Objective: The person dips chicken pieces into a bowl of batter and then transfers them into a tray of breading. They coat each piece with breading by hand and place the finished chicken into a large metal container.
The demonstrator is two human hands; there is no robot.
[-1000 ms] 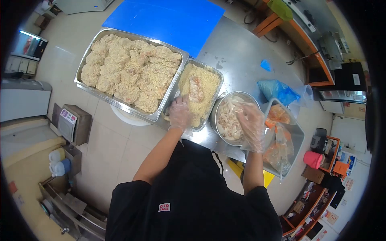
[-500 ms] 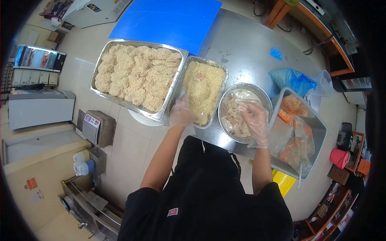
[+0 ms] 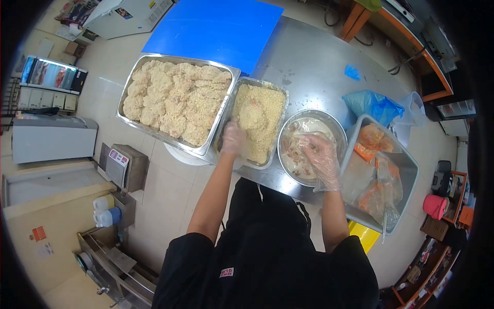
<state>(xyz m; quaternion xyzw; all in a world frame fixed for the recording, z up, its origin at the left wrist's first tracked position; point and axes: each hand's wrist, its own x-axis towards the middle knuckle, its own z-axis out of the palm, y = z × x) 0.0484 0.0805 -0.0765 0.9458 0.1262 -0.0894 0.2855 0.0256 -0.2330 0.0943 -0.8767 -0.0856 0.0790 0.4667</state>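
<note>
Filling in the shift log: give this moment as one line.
left hand: in breadcrumb tray | right hand: in batter bowl | breaded pieces tray: filled

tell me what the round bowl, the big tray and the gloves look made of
Round bowl: likely stainless steel, grey with a bright rim. Big tray: seemingly the same metal, shiny edge. Gloves on the left hand and right hand: thin clear plastic, crinkled, skin showing through.

Small red-and-white tag [image 3: 225, 271] on your black shirt [image 3: 272, 242], its lettering too small to read, nothing else legible around you.
</note>
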